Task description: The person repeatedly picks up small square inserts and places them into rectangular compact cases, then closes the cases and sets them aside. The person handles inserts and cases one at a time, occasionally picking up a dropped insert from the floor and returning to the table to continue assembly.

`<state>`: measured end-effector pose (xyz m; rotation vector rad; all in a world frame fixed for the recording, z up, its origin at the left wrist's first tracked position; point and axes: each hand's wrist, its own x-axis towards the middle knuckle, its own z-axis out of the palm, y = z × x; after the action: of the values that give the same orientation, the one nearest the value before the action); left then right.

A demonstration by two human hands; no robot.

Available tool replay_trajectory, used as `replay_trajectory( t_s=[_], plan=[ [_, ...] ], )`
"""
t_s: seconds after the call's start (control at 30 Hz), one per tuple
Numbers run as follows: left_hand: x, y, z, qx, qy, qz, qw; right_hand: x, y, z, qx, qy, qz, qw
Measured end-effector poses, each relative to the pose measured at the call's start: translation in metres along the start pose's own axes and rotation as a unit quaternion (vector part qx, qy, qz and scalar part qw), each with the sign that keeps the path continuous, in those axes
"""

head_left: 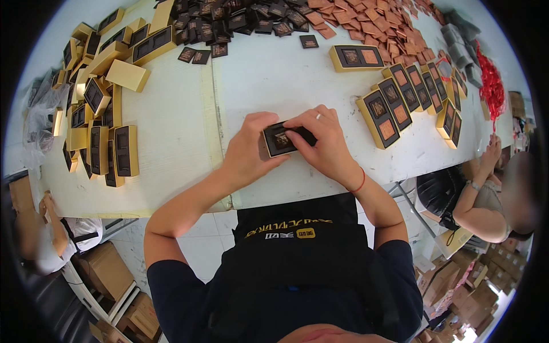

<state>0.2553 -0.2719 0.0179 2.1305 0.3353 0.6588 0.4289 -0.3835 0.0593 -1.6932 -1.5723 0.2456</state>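
Over the table's near middle I hold a shallow gold-edged box (274, 152) with a black inside. My left hand (247, 147) is closed around its left end, the thumb at the far edge and fingers at the near edge. A black square piece with gold print (282, 140) sits in the box's left part. My right hand (327, 142) is bent over the box's right end, with thumb and forefinger pressed at the black square. That hand covers most of the right part, so its content is hidden.
Gold boxes with black insides (117, 151) pile up at left. Loose black squares (229, 23) and orange-brown squares (377, 26) heap at the far side. Filled boxes (382, 117) stand in rows at right, near red ribbon (492, 86). People sit at both sides.
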Motion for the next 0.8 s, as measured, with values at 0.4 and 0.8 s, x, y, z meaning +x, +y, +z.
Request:
replay_trajectory(
  t_s=[0.4, 0.8],
  plan=[
    [0.0, 0.018, -0.006, 0.284, 0.024, 0.182, 0.941, 0.036, 0.03, -0.056, -0.007, 0.042, 0.037, 0.998],
    [0.012, 0.023, -0.003, 0.213, 0.023, 0.155, 0.964, 0.166, 0.234, -0.101, -0.297, 0.033, 0.108, 0.948]
  ],
)
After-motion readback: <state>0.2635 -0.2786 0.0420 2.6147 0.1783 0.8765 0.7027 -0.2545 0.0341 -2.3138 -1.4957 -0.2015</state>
